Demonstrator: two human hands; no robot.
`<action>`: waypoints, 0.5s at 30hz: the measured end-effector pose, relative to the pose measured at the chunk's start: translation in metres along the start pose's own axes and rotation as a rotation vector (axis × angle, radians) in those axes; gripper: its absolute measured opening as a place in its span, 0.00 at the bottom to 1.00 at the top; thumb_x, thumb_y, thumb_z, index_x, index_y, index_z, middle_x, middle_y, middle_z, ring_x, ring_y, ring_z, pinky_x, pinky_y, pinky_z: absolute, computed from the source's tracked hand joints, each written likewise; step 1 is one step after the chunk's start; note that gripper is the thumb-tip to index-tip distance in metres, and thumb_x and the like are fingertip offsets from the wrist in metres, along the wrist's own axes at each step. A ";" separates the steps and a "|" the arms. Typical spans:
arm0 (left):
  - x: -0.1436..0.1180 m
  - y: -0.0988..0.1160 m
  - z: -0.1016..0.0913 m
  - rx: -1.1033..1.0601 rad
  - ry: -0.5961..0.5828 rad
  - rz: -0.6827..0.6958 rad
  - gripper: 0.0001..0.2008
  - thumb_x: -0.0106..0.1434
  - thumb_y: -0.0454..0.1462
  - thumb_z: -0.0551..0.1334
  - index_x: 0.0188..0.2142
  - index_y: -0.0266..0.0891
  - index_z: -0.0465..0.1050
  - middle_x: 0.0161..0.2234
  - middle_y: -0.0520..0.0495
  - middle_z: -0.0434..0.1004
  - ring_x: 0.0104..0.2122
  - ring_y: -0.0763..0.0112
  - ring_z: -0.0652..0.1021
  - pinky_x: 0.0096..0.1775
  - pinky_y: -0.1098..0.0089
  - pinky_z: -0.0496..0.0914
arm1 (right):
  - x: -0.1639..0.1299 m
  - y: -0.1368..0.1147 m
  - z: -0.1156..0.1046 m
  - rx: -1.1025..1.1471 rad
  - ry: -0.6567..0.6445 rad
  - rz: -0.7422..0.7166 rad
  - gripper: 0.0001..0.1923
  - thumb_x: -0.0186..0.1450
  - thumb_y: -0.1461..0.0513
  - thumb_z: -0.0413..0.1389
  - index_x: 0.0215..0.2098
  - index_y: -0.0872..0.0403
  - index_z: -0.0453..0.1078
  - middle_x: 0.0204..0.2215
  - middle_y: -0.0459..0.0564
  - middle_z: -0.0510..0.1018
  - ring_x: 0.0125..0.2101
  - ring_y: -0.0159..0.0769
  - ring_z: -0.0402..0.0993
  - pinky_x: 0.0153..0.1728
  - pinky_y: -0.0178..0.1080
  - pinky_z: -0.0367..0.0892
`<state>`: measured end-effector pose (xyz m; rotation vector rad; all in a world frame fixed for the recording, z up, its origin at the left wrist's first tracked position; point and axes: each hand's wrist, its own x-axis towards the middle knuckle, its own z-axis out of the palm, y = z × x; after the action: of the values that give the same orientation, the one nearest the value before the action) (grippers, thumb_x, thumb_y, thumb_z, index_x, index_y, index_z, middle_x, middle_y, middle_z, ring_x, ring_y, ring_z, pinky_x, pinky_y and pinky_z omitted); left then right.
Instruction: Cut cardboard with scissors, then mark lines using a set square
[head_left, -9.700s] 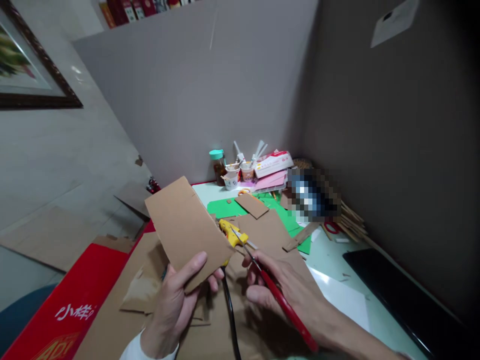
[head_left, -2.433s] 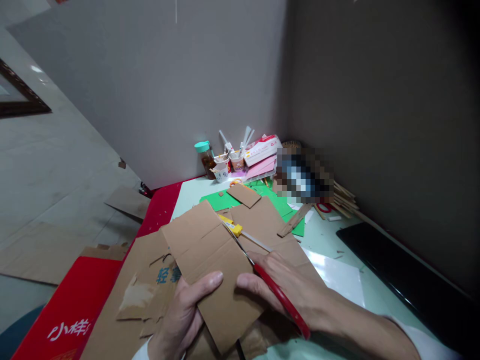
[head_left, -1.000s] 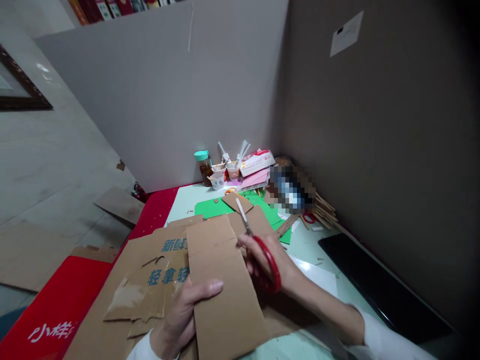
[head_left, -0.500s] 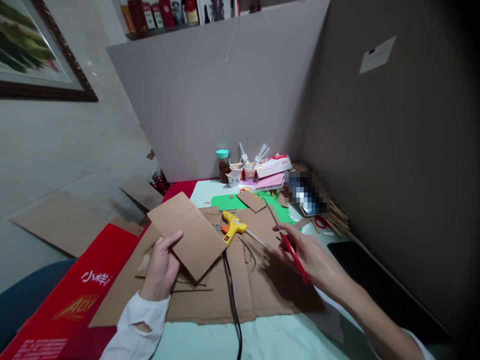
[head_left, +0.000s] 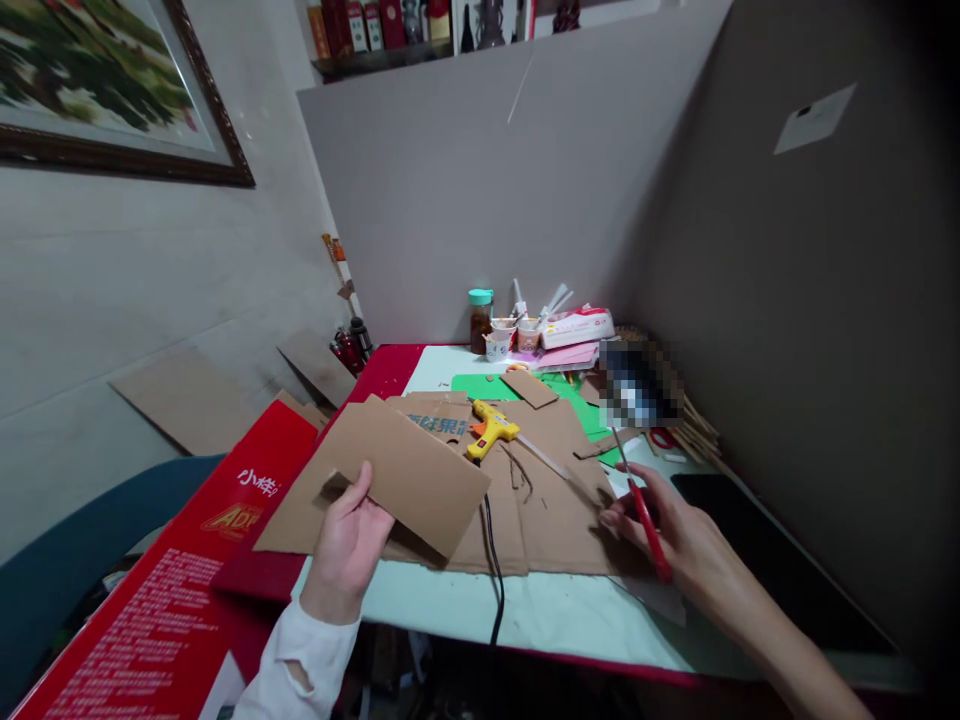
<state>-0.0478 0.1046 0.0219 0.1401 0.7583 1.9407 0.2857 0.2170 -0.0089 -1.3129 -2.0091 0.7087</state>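
My left hand grips a rectangular piece of cardboard by its lower left edge, with the thumb on its face. The piece is tilted above the table. In my right hand is a red-handled knife, its thin blade pointing up and away from me. Between the hands a yellow glue gun lies on a large cardboard sheet, with a glue stick coming out of its back. Its black cord runs over the near table edge.
Cardboard offcuts lie on a green mat. Behind stand a teal-lidded bottle, paper cups and a tissue pack. A red box is at the left, a black panel at the right. A grey partition closes the back.
My view has shifted left and now takes in the table's near edge. The cardboard piece has tipped flatter in my left hand. My right hand with the knife has moved a little right, away from the glue stick.
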 end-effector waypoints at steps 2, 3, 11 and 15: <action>-0.006 -0.001 -0.004 -0.022 -0.023 0.025 0.24 0.72 0.29 0.52 0.66 0.43 0.61 0.56 0.40 0.77 0.57 0.61 0.76 0.64 0.57 0.65 | -0.003 0.000 0.006 -0.007 0.078 0.012 0.29 0.60 0.45 0.54 0.53 0.52 0.63 0.32 0.52 0.83 0.31 0.44 0.81 0.33 0.40 0.71; -0.008 -0.002 -0.005 -0.030 -0.025 0.040 0.26 0.72 0.28 0.51 0.67 0.44 0.60 0.57 0.41 0.77 0.57 0.62 0.75 0.64 0.57 0.65 | -0.004 0.000 0.008 -0.016 0.122 0.020 0.29 0.61 0.45 0.53 0.53 0.53 0.64 0.33 0.53 0.83 0.31 0.45 0.81 0.33 0.40 0.71; -0.033 -0.002 -0.007 -0.007 0.140 0.053 0.18 0.70 0.29 0.57 0.59 0.37 0.68 0.55 0.39 0.76 0.51 0.60 0.79 0.52 0.52 0.76 | -0.010 0.008 0.017 -0.082 0.278 -0.020 0.29 0.64 0.43 0.52 0.52 0.54 0.69 0.29 0.49 0.80 0.26 0.39 0.75 0.31 0.39 0.68; -0.045 -0.006 -0.009 0.041 0.253 0.060 0.13 0.67 0.33 0.63 0.51 0.36 0.72 0.51 0.43 0.76 0.45 0.64 0.79 0.44 0.60 0.78 | -0.010 0.013 0.017 -0.113 0.330 -0.082 0.30 0.66 0.43 0.52 0.54 0.56 0.69 0.31 0.49 0.78 0.27 0.36 0.73 0.34 0.40 0.68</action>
<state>-0.0244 0.0645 0.0212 -0.0600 0.9696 2.0239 0.2837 0.2104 -0.0322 -1.3078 -1.8422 0.3192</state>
